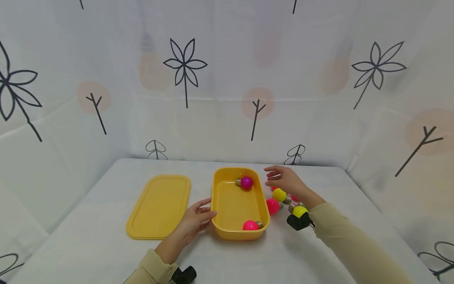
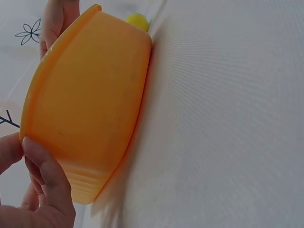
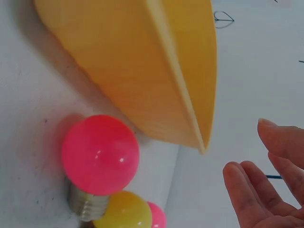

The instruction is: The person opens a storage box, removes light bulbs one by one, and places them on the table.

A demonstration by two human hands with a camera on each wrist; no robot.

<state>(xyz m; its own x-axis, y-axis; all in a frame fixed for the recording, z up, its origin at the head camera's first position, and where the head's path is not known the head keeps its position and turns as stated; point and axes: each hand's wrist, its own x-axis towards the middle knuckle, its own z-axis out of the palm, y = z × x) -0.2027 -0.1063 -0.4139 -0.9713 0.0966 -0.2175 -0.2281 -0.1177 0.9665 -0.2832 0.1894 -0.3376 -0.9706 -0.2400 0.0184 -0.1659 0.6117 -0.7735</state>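
A yellow plastic box (image 1: pixel 239 203) stands uncovered on the table. Inside it lie a purple light bulb (image 1: pixel 246 183) near the far end and a pink light bulb (image 1: pixel 250 225) near the front. My left hand (image 1: pixel 191 221) pinches the box's left rim between thumb and fingers. Beyond the right wall, my right hand (image 1: pixel 286 181) is raised with loosely bent fingers and nothing between them. Below it lie several loose bulbs, among them a pink bulb (image 3: pixel 100 154) beside the box and a yellow bulb (image 1: pixel 279 195). The right forearm covers part of this group.
A flat yellow lid (image 1: pixel 159 207) rests on the white table (image 1: pixel 106 221), left of the box. Another yellow bulb (image 1: pixel 300 211) lies near the black camera (image 1: pixel 299 222) on the right wrist. A white patterned curtain (image 1: pixel 220 118) hangs behind the table.
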